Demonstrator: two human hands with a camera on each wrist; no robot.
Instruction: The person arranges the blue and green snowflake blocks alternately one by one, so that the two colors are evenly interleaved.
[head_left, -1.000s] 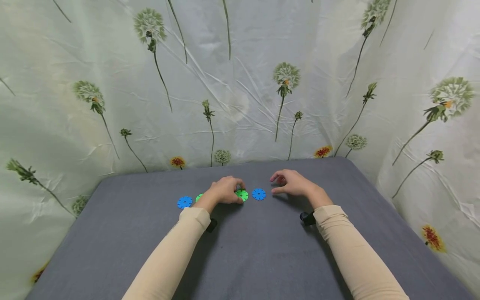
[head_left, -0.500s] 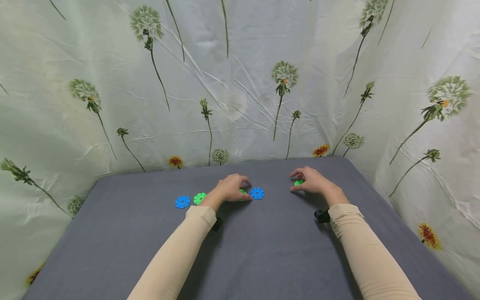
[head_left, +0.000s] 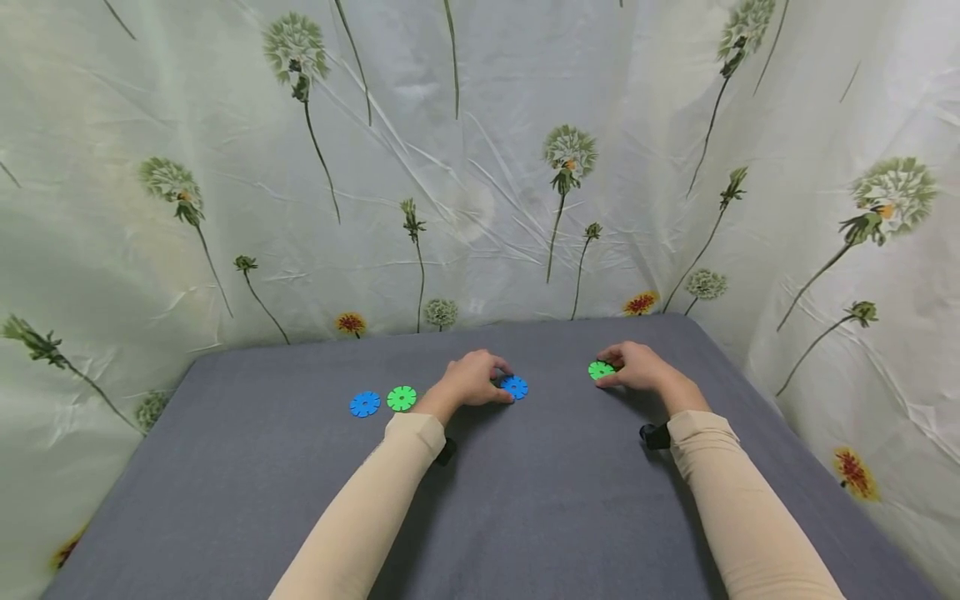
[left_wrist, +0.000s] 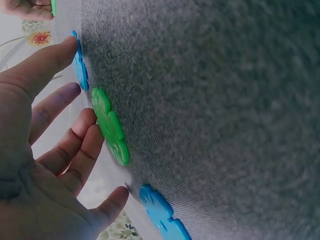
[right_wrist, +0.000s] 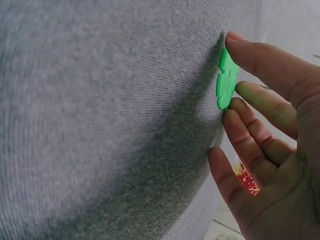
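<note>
Flat notched plastic discs lie on the grey cloth in a loose row. My left hand (head_left: 472,379) is around a blue disc (head_left: 514,387), thumb at its near edge and index finger at its far edge. Under that hand's other fingers, the left wrist view shows a green disc (left_wrist: 110,127) and another blue disc (left_wrist: 162,215), both hidden from the head view. Farther right, my right hand (head_left: 639,367) pinches a single green disc (head_left: 601,370) by its edges between thumb and forefinger. In the right wrist view this green disc (right_wrist: 227,80) stays low against the cloth.
Left of my left wrist lie a blue disc (head_left: 365,404) and a green disc (head_left: 402,398). The grey cloth-covered table (head_left: 517,517) ends at a pale curtain (head_left: 480,167) printed with dandelions, behind and at both sides.
My left hand has moved right from a green disc to the blue one, uncovering the left green disc. My right hand has moved right and its fingers now meet at the far green disc's edges.
</note>
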